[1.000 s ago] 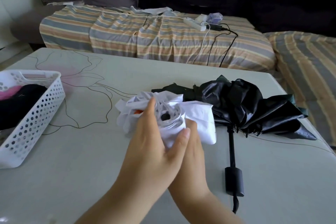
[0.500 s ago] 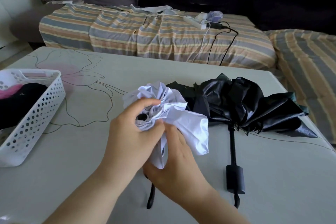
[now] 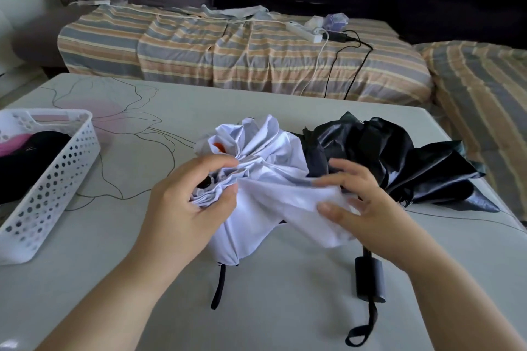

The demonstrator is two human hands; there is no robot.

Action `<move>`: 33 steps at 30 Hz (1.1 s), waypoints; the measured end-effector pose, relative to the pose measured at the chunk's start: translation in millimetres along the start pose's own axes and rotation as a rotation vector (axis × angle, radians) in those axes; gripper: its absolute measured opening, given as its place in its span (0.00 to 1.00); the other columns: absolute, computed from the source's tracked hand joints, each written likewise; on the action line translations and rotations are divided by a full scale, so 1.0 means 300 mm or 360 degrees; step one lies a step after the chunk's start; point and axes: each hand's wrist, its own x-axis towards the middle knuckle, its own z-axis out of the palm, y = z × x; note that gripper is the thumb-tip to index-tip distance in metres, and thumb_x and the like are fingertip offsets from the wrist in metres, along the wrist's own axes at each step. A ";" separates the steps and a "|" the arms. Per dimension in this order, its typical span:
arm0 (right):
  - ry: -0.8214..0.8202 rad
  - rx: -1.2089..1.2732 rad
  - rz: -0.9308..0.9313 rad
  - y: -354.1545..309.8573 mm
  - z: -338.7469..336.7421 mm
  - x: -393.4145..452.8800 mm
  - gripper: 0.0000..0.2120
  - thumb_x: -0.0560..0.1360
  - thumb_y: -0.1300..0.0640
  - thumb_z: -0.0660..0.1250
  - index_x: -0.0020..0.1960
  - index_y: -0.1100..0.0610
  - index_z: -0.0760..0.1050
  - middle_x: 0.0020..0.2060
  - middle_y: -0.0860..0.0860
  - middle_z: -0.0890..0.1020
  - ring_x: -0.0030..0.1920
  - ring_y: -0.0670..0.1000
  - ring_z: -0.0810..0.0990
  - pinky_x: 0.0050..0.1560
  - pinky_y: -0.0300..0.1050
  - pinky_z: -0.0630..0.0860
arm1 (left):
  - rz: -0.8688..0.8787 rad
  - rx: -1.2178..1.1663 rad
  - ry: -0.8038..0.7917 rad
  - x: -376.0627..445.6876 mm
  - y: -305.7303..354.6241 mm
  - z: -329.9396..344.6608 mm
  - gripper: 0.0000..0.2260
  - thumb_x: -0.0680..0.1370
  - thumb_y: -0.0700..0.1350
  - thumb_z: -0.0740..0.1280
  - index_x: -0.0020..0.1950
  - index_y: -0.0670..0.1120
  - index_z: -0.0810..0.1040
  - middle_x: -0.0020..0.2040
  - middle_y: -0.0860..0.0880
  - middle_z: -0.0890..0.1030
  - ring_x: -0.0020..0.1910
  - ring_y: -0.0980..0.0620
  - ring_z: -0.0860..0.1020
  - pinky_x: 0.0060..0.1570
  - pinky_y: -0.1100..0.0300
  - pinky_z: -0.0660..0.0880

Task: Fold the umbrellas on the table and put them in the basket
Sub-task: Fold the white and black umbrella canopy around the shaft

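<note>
A crumpled white umbrella (image 3: 265, 174) lies on the table's middle, a black strap hanging from its near end. My left hand (image 3: 189, 208) grips its gathered top, fingers curled round the bunched cloth. My right hand (image 3: 368, 208) pinches a white fabric panel pulled out to the right. Behind it lies a black umbrella (image 3: 399, 162), loosely collapsed, its black handle (image 3: 369, 279) pointing toward me. A white perforated basket (image 3: 54, 188) stands at the table's left edge, holding dark and pink folded things.
The grey table (image 3: 285, 293) has a flower line drawing on its left half. Behind it stands a sofa with a striped cover (image 3: 242, 57), carrying a power strip (image 3: 303, 31) and cables. The table's right edge is near the black umbrella.
My right hand has left the bundle's underside and drawn a white panel out to the right. The white canopy has spread wider. My left hand keeps its grip on the top.
</note>
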 end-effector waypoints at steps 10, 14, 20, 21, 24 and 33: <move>-0.0210 -0.0733 -0.0009 -0.044 -0.129 -0.085 0.11 0.70 0.53 0.74 0.35 0.47 0.72 0.56 0.27 0.70 0.59 0.30 0.69 0.59 0.30 0.64 | 0.0104 0.0179 -0.0167 0.007 -0.010 -0.024 0.08 0.70 0.58 0.65 0.47 0.58 0.74 0.46 0.60 0.77 0.42 0.63 0.75 0.41 0.76 0.66; -0.0221 -0.0965 0.0151 -0.097 -0.095 -0.113 0.11 0.67 0.42 0.72 0.43 0.41 0.72 0.53 0.34 0.72 0.54 0.35 0.71 0.52 0.29 0.64 | 0.0247 0.0297 -0.0235 -0.003 0.006 -0.002 0.08 0.72 0.56 0.65 0.46 0.56 0.73 0.47 0.59 0.76 0.44 0.63 0.74 0.43 0.77 0.66; 0.0138 -0.0477 -0.0402 -0.215 0.095 -0.047 0.13 0.73 0.48 0.64 0.56 0.47 0.78 0.44 0.38 0.77 0.48 0.36 0.74 0.50 0.24 0.67 | 0.0198 0.0225 -0.0302 -0.017 0.045 0.007 0.11 0.69 0.52 0.71 0.46 0.57 0.70 0.45 0.62 0.75 0.37 0.69 0.72 0.38 0.80 0.65; 0.0085 -0.0460 -0.0393 -0.215 0.122 -0.043 0.14 0.73 0.48 0.63 0.58 0.47 0.78 0.46 0.39 0.77 0.49 0.37 0.74 0.51 0.26 0.67 | 0.0170 0.0210 -0.0300 -0.019 0.046 0.009 0.12 0.68 0.51 0.71 0.46 0.58 0.70 0.45 0.63 0.75 0.36 0.70 0.72 0.37 0.80 0.65; 0.0069 -0.0373 -0.0392 -0.221 0.157 -0.042 0.09 0.75 0.47 0.65 0.52 0.49 0.79 0.44 0.41 0.79 0.48 0.37 0.73 0.50 0.29 0.68 | 0.0194 0.0230 -0.0319 -0.017 0.037 0.008 0.11 0.69 0.56 0.69 0.46 0.59 0.69 0.44 0.64 0.74 0.36 0.69 0.72 0.36 0.80 0.65; 0.0216 -0.0421 -0.0446 -0.211 0.210 -0.072 0.19 0.72 0.36 0.50 0.42 0.51 0.67 0.33 0.45 0.76 0.35 0.48 0.75 0.37 0.49 0.73 | 0.0268 0.0232 -0.0418 -0.009 0.007 -0.004 0.13 0.73 0.61 0.62 0.56 0.62 0.69 0.54 0.64 0.74 0.48 0.69 0.73 0.46 0.79 0.65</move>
